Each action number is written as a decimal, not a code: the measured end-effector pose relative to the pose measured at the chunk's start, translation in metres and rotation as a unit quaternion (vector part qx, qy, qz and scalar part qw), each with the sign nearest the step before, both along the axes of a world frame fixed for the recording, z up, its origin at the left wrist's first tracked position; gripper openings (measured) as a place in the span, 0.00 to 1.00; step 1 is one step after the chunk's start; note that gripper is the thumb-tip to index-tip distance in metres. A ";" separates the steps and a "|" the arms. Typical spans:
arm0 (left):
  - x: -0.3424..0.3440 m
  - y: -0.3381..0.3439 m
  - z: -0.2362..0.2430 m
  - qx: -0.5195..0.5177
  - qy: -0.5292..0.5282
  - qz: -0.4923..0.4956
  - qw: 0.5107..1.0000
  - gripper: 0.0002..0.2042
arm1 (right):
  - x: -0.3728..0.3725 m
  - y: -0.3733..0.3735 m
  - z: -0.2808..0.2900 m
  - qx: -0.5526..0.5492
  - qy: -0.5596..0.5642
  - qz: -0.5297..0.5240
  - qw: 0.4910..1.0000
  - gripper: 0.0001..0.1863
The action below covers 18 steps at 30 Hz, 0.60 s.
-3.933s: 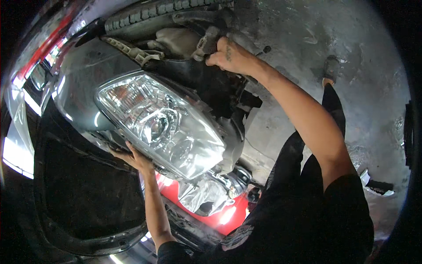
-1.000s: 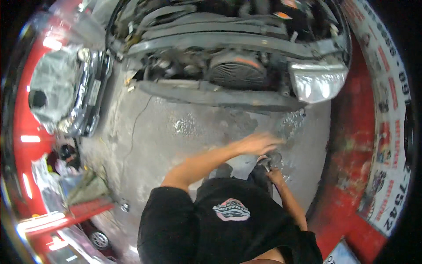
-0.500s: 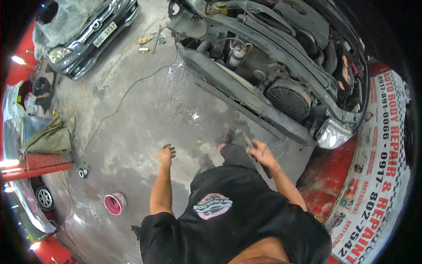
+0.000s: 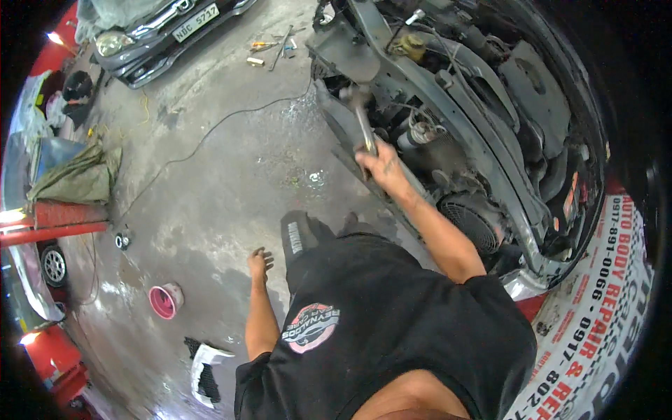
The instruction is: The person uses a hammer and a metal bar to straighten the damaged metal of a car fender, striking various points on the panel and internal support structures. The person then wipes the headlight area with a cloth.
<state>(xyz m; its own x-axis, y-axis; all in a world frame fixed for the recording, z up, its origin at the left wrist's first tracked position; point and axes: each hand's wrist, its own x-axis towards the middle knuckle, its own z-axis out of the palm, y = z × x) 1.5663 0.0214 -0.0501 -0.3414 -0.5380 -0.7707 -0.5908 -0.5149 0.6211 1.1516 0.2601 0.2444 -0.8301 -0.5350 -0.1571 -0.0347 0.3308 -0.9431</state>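
My right hand (image 4: 381,166) is closed around the handle of a hammer (image 4: 365,124), which is raised with its head pointing away from me. The hammer's head is over the near edge of a stripped car front (image 4: 448,119), close to the exposed bumper beam (image 4: 336,112). My right forearm passes over the beam and the round fan (image 4: 469,222). Low on the left, my left hand (image 4: 260,263) hangs beside my leg over the concrete floor, its fingers loosely apart and holding nothing.
A dark car (image 4: 175,35) stands at the far left, with several tools (image 4: 280,47) on the floor beside it. A black cable (image 4: 210,131) crosses the floor. At left are a pink bucket (image 4: 165,301), a white-and-black part (image 4: 201,374) and a cloth-draped red stand (image 4: 66,213).
My right hand has swung the hammer from beside my leg up and forward to the car front. My left hand stays low. The view has shifted right, bringing the white-and-black part into sight.
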 end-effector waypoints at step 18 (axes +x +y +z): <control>-0.256 -0.349 -0.139 0.064 0.003 -0.108 0.992 0.16 | -0.373 -0.211 0.013 0.287 0.382 -0.275 0.834 0.22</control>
<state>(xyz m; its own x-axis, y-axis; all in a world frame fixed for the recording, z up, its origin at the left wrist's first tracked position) 1.3107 -0.3278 -0.1889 -0.4426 -0.3507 -0.8253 -0.6920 -0.4517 0.5631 0.7789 0.0495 0.2569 -0.9002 -0.0600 0.4314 -0.2483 0.8845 -0.3950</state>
